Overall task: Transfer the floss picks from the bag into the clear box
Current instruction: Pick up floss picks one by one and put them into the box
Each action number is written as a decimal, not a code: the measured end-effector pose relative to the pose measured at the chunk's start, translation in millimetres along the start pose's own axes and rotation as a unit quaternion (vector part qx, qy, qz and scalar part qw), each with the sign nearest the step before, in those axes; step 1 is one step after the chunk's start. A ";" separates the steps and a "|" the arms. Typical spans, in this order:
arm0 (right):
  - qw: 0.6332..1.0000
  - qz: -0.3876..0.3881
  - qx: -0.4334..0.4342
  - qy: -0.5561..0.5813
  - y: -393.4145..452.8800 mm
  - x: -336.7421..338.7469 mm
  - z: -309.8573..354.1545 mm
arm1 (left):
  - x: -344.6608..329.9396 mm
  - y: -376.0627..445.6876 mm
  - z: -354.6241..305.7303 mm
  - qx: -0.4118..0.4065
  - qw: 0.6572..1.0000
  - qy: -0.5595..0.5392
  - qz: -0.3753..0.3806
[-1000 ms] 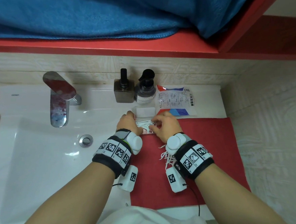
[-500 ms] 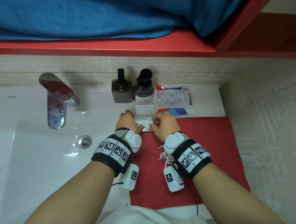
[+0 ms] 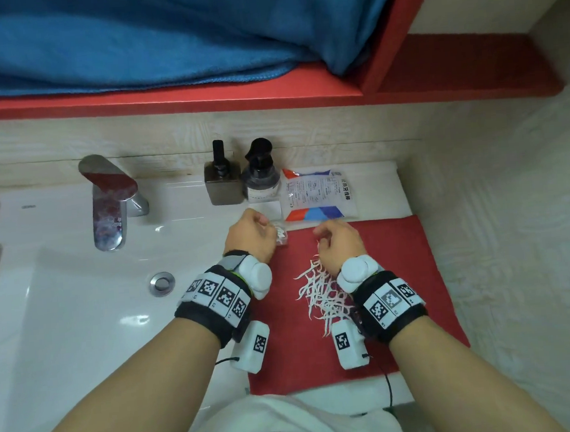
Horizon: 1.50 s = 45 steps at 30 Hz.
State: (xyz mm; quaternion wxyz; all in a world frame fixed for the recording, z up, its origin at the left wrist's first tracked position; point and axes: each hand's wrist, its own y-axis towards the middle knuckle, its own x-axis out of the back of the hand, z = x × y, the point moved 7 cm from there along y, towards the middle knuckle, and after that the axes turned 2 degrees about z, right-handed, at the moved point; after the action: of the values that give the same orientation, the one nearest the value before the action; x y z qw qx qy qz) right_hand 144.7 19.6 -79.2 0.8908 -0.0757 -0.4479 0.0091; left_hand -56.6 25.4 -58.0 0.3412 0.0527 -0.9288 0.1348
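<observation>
My left hand (image 3: 249, 238) grips a small clear box (image 3: 281, 238) at the red mat's back left corner; white floss picks show inside it. Just right of the box, my right hand (image 3: 341, 245) hovers over the mat with fingers curled, and a thin white floss pick (image 3: 318, 249) hangs from its fingertips. A loose pile of white floss picks (image 3: 317, 292) lies on the mat, partly under my right wrist. The printed floss pick bag (image 3: 315, 193) lies flat on the counter behind the mat. A clear lid (image 3: 267, 209) lies behind the box.
A red mat (image 3: 395, 275) covers the counter right of the white basin (image 3: 81, 314). A chrome faucet (image 3: 107, 201) stands at the back left. Two dark pump bottles (image 3: 240, 181) stand against the wall. Overhead, a red shelf (image 3: 201, 97) holds a blue towel.
My right hand has pulled away from the box, moving right and back towards the pile. My left hand stays on the box.
</observation>
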 end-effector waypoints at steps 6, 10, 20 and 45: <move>0.988 0.123 0.015 -0.094 -3.4 -47.4 -9.2 | -7.2 -4.2 28.4 0.008 0.999 0.017 0.040; 0.982 0.152 0.048 -0.100 1.1 -63.5 -2.8 | -17.2 -6.7 35.4 -0.003 0.993 0.052 0.103; 0.986 0.153 0.032 -0.063 13.2 -71.4 16.2 | -17.3 -2.4 54.3 0.050 0.989 0.096 0.104; 0.983 0.026 0.088 0.161 -8.2 8.5 47.1 | -24.6 -23.9 -3.3 -0.164 0.977 0.023 0.137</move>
State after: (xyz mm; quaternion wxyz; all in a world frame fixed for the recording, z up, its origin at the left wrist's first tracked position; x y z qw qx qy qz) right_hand 111.7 18.1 -43.6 0.9539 -0.0090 -0.2941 0.0592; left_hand -31.2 3.6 -66.4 0.3448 -0.1347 -0.9286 0.0267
